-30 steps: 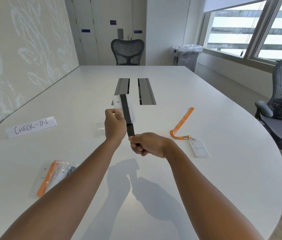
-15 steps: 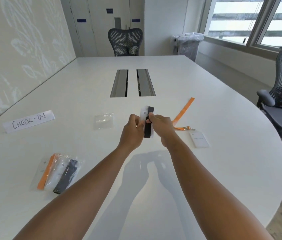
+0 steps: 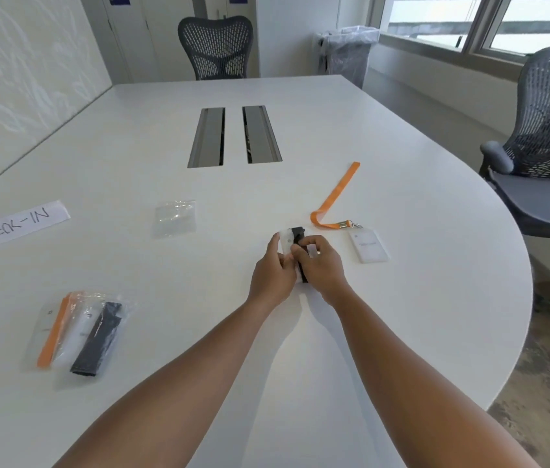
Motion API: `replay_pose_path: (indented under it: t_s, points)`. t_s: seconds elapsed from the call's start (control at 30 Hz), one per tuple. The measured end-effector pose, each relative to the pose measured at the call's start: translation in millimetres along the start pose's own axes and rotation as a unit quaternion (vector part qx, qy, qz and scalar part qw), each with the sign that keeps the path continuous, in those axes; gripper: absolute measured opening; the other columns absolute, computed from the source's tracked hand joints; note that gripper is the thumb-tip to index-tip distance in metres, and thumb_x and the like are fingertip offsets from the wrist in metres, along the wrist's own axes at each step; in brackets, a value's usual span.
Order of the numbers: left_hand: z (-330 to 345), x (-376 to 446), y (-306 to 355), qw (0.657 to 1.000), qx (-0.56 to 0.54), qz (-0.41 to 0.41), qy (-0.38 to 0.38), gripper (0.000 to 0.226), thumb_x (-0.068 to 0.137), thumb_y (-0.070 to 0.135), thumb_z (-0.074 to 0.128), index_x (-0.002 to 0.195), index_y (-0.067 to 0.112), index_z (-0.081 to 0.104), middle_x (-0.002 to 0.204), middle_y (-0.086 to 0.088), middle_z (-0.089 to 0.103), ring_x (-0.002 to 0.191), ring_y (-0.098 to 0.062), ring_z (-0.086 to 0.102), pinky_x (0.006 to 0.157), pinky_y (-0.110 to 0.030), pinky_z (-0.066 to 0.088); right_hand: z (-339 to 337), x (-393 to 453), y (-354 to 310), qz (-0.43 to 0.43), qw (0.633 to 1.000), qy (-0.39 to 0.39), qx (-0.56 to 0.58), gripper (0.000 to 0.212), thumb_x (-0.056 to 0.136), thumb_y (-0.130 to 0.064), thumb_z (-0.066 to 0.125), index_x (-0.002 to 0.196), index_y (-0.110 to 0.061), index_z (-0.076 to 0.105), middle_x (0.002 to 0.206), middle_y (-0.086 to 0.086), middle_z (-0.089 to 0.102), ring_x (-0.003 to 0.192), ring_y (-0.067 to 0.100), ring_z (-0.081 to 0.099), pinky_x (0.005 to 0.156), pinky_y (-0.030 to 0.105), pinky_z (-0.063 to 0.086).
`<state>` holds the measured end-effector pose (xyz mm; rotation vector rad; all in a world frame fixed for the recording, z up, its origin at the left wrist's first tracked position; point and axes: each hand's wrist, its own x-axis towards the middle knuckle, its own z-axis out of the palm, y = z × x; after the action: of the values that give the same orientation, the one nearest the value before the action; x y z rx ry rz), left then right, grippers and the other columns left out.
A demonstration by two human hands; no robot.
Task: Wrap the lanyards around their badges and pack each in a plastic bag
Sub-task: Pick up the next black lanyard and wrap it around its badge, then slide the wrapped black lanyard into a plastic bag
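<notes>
Head view. A white badge (image 3: 285,240) with a black lanyard (image 3: 298,233) wound round it is held above the white table (image 3: 401,332), over the middle of its near half. The badge is gripped on its left side by the left hand (image 3: 271,276), fingers curled round its edge. The right hand (image 3: 322,268) is closed over the lanyard and the badge's right side, fingertips pinching at the top; the lower end of the black strap is seen between the two hands.

Just to the right, toward the curved right edge, a second white badge (image 3: 370,246) is laid flat on the table, with an orange lanyard (image 3: 336,195) clipped to it and stretched unwound toward the far side. An empty clear plastic bag (image 3: 175,217) is laid left of the hands, nearer the table's centre. Near the left front corner, two packed bags (image 3: 81,332) are found overlapping, one holding an orange-wrapped badge, the other a black-wrapped one. A paper strip marked CHECK-IN (image 3: 13,226) is placed along the left edge. Two cable hatches (image 3: 234,136) are set in the table's middle.
</notes>
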<state>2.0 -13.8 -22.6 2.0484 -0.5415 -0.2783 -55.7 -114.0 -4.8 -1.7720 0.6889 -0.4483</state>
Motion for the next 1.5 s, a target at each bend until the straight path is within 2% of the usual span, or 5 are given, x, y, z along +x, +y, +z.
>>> replay_pose_path:
  t_s: [0.2, 0.3, 0.47, 1.1, 1.5]
  points:
    - [15.4, -2.5, -0.9, 0.995, 0.073, 0.052, 0.040, 0.042, 0.101, 0.033, 0.049, 0.141, 0.020, 0.052, 0.077, 0.005, 0.066, 0.076, -0.015, 0.062, 0.063, -0.031, 0.047, -1.1, 2.8, 25.2, -0.055, 0.991, 0.018, -0.124, 0.040, 0.100, -0.027, 0.046, 0.140, -0.028, 0.047, 0.130, 0.003, 0.052, 0.116, 0.019, 0.053, 0.087, 0.026, 0.036]
    - [18.2, -4.2, -6.0, 0.988, 0.131, 0.067, 0.051, 0.031, 0.102, 0.041, 0.045, 0.119, 0.020, 0.059, 0.098, 0.003, 0.063, 0.102, -0.021, 0.054, 0.077, -0.032, 0.047, 1.8, 0.6, 31.5, -0.072, 0.980, 0.035, -0.184, 0.040, 0.102, -0.029, 0.038, 0.141, -0.031, 0.046, 0.134, 0.001, 0.046, 0.124, 0.019, 0.046, 0.094, 0.031, 0.040]
    - [21.5, -3.5, -13.4, 0.979, 0.185, 0.062, 0.050, 0.043, 0.104, 0.039, 0.042, 0.138, 0.015, 0.056, 0.132, -0.002, 0.047, 0.124, -0.021, 0.039, 0.089, -0.023, 0.038, 4.4, 1.3, 33.0, -0.093, 0.943, 0.064, -0.313, 0.043, 0.103, -0.033, 0.035, 0.143, -0.030, 0.046, 0.155, 0.004, 0.033, 0.136, 0.024, 0.029, 0.107, 0.037, 0.028]
    - [-51.8, 18.3, -11.4, 0.993, -0.090, -0.023, 0.079, 0.021, 0.096, 0.032, 0.062, 0.115, 0.025, 0.066, 0.106, 0.008, 0.068, 0.106, -0.014, 0.064, 0.094, -0.030, 0.052, 25.8, 16.8, -14.1, -0.095, 0.935, 0.175, -0.293, 0.051, 0.089, -0.048, 0.057, 0.126, -0.013, 0.058, 0.140, 0.007, 0.049, 0.128, 0.029, 0.043, 0.103, 0.046, 0.033]
    - [-151.3, 81.3, -49.8, 0.971, 0.014, -0.113, 0.210, 0.021, 0.094, 0.031, 0.057, 0.115, 0.025, 0.061, 0.113, 0.006, 0.065, 0.107, -0.021, 0.064, 0.092, -0.034, 0.050, 132.2, 47.5, -60.9, -0.156, 0.955, -0.011, -0.252, 0.041, 0.093, -0.039, 0.056, 0.127, -0.017, 0.057, 0.133, -0.001, 0.055, 0.127, 0.020, 0.045, 0.088, 0.034, 0.041]
